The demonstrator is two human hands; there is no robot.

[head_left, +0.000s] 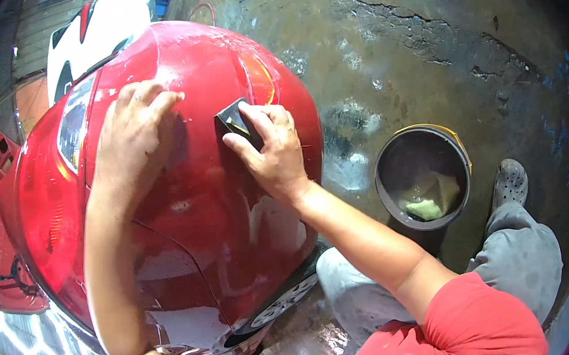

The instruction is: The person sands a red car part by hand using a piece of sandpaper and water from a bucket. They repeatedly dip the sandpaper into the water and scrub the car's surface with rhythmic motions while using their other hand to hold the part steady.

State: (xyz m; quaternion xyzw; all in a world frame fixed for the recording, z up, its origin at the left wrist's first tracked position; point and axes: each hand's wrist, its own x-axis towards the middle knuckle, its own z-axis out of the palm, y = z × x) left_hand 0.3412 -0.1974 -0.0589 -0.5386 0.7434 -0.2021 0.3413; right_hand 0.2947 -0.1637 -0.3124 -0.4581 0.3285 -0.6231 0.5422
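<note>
Black pad [227,121]: against the shiny red car bumper [192,167], near the orange light [259,81].
Right hand [272,144]: fingers clamped on the black pad.
Left hand [133,131]: fingers bent, a little apart, over the bumper; I cannot tell if they touch it.
Open room: wet floor [333,53] past the bumper's round edge.
Writing: yellow mark on the pad, too small to read.
Bucket [398,161]: dark and round, holds cloudy water and a pale green sponge [424,210].
</note>
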